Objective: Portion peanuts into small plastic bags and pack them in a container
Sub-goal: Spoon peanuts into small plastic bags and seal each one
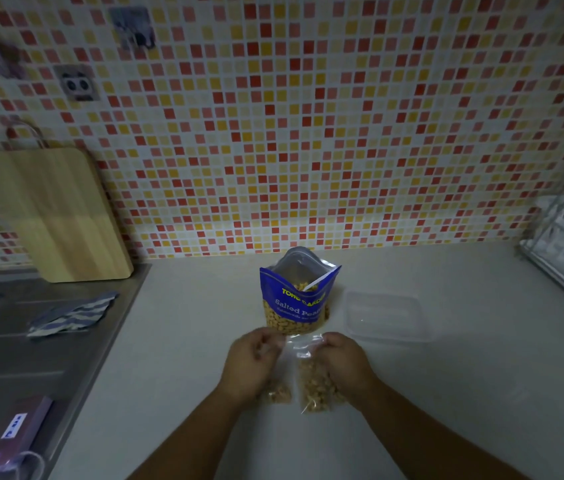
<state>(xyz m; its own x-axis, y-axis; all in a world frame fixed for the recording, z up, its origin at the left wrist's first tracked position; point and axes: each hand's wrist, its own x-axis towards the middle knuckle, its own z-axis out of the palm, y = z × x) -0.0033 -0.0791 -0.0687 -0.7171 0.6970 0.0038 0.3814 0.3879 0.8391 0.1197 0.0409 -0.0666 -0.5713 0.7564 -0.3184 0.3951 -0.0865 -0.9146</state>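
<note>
While my left hand [254, 362] and right hand [342, 362] each pinch the clear top of a small bag, two portions look filled. The left bag [278, 393] lies partly under my left palm and the right bag [318, 386] is just beside it, both on the counter [169, 341] in front of the pouch [294, 306]. I judge I am sealing them, though blur hides the zips. The pouch stands open and well stocked, with a spoon [315, 282] in it. The container [386, 318], right of the pouch, holds nothing I can see, so packing has not begun and more portions remain.
</note>
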